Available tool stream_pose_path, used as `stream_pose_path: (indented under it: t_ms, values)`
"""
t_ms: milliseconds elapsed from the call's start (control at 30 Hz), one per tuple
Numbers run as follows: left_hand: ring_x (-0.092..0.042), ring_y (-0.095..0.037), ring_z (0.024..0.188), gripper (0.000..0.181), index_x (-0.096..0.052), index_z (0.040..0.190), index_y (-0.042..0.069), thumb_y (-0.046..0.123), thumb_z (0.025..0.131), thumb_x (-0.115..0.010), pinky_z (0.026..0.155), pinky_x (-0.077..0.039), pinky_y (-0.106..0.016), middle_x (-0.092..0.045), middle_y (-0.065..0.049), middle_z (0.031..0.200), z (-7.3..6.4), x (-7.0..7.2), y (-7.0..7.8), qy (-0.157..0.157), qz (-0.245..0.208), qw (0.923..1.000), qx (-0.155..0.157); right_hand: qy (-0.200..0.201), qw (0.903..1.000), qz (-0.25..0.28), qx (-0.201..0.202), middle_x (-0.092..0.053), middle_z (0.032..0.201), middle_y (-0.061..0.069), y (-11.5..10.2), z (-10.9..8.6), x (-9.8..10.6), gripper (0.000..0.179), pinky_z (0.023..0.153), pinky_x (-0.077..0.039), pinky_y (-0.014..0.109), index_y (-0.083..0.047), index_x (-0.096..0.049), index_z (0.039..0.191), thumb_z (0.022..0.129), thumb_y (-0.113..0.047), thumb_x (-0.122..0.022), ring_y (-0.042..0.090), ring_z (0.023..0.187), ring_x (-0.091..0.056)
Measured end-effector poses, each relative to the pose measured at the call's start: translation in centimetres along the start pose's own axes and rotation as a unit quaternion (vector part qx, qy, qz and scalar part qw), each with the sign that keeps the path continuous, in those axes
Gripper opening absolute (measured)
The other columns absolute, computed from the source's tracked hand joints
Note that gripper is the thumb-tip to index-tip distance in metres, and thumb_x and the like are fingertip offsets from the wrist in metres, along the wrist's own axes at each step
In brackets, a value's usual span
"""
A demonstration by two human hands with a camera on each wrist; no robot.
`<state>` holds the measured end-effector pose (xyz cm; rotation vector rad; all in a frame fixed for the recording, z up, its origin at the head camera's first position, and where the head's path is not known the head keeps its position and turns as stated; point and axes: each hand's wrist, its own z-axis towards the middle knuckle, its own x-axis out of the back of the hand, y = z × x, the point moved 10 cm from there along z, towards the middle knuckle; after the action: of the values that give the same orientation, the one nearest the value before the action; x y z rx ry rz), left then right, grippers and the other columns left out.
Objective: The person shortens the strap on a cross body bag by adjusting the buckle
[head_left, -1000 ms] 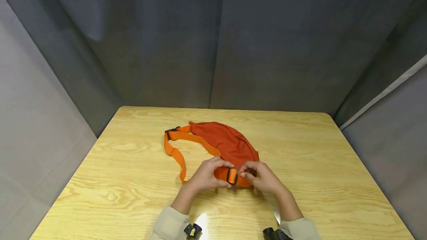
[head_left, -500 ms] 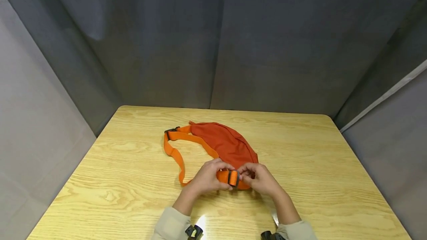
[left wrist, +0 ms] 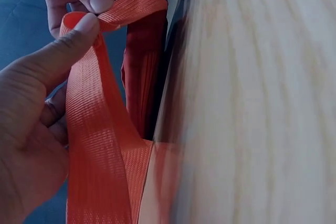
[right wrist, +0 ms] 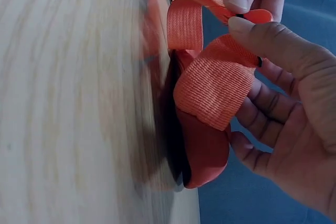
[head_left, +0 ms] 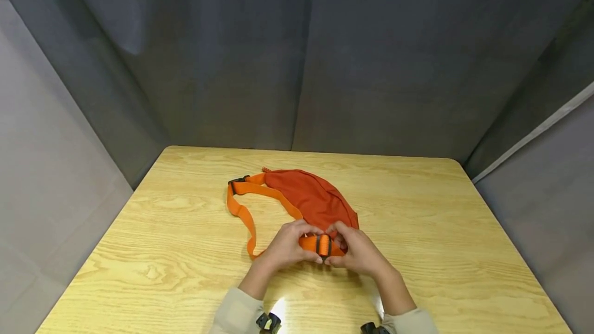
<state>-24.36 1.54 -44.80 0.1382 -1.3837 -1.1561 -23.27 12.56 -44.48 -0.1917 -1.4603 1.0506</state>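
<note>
A rust-red waist bag (head_left: pixel 315 197) lies on the table with its orange strap (head_left: pixel 246 215) looped out to the left. Above the bag's near end, a black strap slider (head_left: pixel 323 246) with orange webbing through it sits between both hands. My left hand (head_left: pixel 285 245) pinches the webbing at the slider's left side; in the left wrist view the thumb presses on the folded strap (left wrist: pixel 97 150). From the right, my right hand (head_left: pixel 359 251) grips the slider's other side, thumb below and index finger above. Webbing (right wrist: pixel 215 82) hangs beside its curled fingers in the right wrist view.
A black side-release buckle (head_left: pixel 238 184) joins the strap at the bag's far left. The wooden table (head_left: pixel 139 262) is bounded by a dark curtain (head_left: pixel 232 66) behind and grey panels (head_left: pixel 51 169) at the sides.
The right hand has shifted from pinching webbing right of the slider to gripping around the slider's edge, its thumb now lower. The slider moved slightly right, then back left. The left hand stays nearly still.
</note>
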Motion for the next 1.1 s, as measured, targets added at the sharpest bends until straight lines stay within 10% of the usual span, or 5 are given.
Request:
stream_pose_path:
  t_ms: [400, 1100]
  values:
    - [-0.054, -0.017, 0.08, 0.029, -0.071, 0.097, 0.011, 0.022, 0.072, -0.081, 0.07, -0.045, -0.028, -0.058, 0.0, 0.086, -1.0, 2.1, -1.4, 0.056, -0.015, 0.9977, 0.034, 0.021, 0.9998, 0.002, 0.003, -0.05, 0.073, -0.001, 0.5, -0.2, 0.7, 0.046, 0.056, -0.042, 0.025, -0.015, -0.055, 0.098, 0.064, -0.014, -0.086, 0.01, 0.063, -0.046]
    - [-0.048, -0.008, 0.062, 0.011, -0.07, 0.089, 0.012, 0.005, 0.082, -0.07, 0.055, -0.043, -0.023, -0.052, 0.008, 0.072, -2.0, 3.0, -3.1, 0.019, -0.044, 0.9977, 0.049, 0.031, 0.9995, 0.0, 0.001, -0.049, 0.071, 0.0, 0.9, -0.4, 1.0, 0.043, 0.056, -0.041, 0.024, -0.015, -0.056, 0.095, 0.063, -0.01, -0.085, 0.012, 0.063, -0.046]
